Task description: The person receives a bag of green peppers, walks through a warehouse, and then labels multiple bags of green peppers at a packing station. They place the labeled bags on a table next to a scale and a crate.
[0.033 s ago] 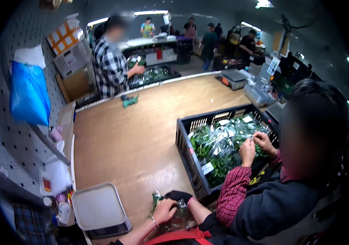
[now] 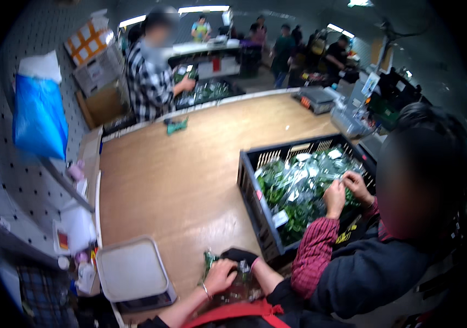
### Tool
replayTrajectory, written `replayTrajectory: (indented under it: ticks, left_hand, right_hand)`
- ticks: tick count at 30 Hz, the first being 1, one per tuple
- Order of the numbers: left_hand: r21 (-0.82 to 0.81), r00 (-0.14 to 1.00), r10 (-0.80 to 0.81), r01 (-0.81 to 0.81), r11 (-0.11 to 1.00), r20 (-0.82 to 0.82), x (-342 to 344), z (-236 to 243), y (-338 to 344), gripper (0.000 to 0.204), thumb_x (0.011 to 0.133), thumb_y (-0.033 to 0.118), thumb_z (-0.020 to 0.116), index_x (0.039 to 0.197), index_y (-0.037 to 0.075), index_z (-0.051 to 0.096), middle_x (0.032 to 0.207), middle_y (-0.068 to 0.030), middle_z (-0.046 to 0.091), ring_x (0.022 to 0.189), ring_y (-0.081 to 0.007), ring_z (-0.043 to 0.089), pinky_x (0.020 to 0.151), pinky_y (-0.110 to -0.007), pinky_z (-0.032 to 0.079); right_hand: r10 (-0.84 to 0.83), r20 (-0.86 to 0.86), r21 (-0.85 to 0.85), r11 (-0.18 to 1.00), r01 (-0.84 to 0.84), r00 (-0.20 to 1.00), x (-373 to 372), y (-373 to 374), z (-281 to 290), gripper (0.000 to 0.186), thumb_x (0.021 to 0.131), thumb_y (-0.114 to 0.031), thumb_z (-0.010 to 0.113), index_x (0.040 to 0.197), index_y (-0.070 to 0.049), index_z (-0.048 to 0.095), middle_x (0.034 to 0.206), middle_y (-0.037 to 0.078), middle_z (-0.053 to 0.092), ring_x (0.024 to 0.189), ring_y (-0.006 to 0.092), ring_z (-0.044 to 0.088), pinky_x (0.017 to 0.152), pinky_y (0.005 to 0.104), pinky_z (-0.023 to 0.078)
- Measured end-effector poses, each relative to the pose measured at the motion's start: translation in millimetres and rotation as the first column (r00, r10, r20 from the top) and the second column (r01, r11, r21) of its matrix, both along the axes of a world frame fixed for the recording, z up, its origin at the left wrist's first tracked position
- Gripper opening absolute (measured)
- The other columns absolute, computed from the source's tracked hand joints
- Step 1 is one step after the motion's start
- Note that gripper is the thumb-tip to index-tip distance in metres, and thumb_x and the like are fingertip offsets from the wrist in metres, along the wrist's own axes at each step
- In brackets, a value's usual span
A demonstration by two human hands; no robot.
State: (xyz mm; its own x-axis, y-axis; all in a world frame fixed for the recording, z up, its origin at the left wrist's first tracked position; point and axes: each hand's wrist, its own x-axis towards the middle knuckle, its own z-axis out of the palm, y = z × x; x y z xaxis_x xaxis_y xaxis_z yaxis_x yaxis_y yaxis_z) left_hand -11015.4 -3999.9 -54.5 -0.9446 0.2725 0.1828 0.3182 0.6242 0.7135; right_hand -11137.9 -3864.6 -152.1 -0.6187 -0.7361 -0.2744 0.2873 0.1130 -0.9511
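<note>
Low in the view, at the near side of the wooden table (image 2: pixel 168 180), a small clear bag of leafy greens (image 2: pixel 208 258) lies partly hidden by my hands. My left hand (image 2: pixel 220 277), bare with a bracelet at the wrist, curls over the bag from the left. In a black glove, my right hand (image 2: pixel 240 256) reaches across from the right, its fingertips closed at the bag's upper edge. Just below my hands, more crumpled clear plastic (image 2: pixel 240 287) shows in front of the red apron strap (image 2: pixel 233 314). Both sets of fingertips are partly covered.
A black crate (image 2: pixel 249 180) of bagged greens stands to my right. Beside it, a co-worker's bare hands (image 2: pixel 345 192) pinch clear plastic. A scale with a pale tray (image 2: pixel 133 269) sits at near left. Across the table are a green bundle (image 2: pixel 177 126), another scale (image 2: pixel 315 100) and a plaid-shirted person (image 2: pixel 149 82).
The whole view has shifted slightly. My hands stay almost in place around the bag of greens.
</note>
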Motion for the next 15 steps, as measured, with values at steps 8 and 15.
replayTrajectory:
  ticks: [8,15]
  left_hand:
    - [0.321,0.868,0.490,-0.488,0.812,0.081,26.2,18.6,-43.3,0.021,0.080,0.001,0.058,0.100,-0.002,0.062,0.098,-0.0169,0.062,0.094,-0.0306,0.060,0.080,-0.034,0.048]
    - [0.285,0.869,0.493,-0.482,0.829,0.034,17.7,9.6,-54.3,0.019,0.081,0.004,0.059,0.099,0.000,0.063,0.103,-0.0151,0.059,0.096,-0.0297,0.058,0.086,-0.035,0.045]
  right_hand:
    - [-0.130,0.205,-0.124,0.980,0.157,0.970,5.7,6.1,8.6,0.026,0.092,-0.018,0.052,0.109,-0.001,0.061,0.094,0.003,0.062,0.085,0.0110,0.058,0.077,0.0261,0.046]
    - [-0.303,0.464,-0.202,0.879,0.432,0.832,14.8,-5.3,26.3,0.019,0.089,-0.015,0.056,0.101,-0.002,0.061,0.090,0.004,0.062,0.083,0.0115,0.057,0.077,0.0257,0.046]
